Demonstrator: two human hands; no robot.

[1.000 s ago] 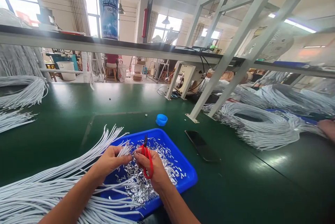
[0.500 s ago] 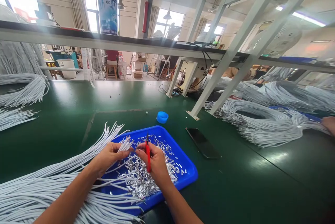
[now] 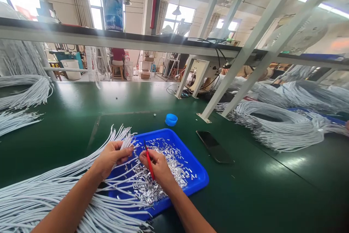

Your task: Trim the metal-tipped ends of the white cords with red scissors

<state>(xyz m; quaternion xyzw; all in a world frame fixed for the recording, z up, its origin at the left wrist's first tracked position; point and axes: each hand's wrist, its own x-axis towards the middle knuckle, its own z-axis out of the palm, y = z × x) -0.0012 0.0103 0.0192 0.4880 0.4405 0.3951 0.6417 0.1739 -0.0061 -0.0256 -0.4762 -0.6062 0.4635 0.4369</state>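
Observation:
My left hand (image 3: 116, 155) is closed round a bundle of white wires (image 3: 127, 141), whose ends fan out past the fingers. To its right, my right hand (image 3: 156, 165) grips a slim red-handled tool (image 3: 149, 164) with a dark pointed tip directed up and away. Its thumb and forefinger are pinched near a wire end; whether they hold anything besides the tool I cannot tell. Both hands are over a blue tray (image 3: 200, 176) full of small shiny metal pieces (image 3: 148, 189). More loose white wires (image 3: 54, 204) run under my left forearm and over the tray's left side.
A blue cap (image 3: 171, 119) and a black phone (image 3: 214, 147) lie beyond the tray on the green table. Coiled white wires (image 3: 272, 124) lie at right, more coils (image 3: 29, 89) at left. Slanted metal posts (image 3: 231, 76) carry a shelf with a spray can (image 3: 112, 4).
My hands have drawn slightly apart, the left with its wire bundle moving a little left. The red-handled tool has tilted further left. The camera view has shifted slightly.

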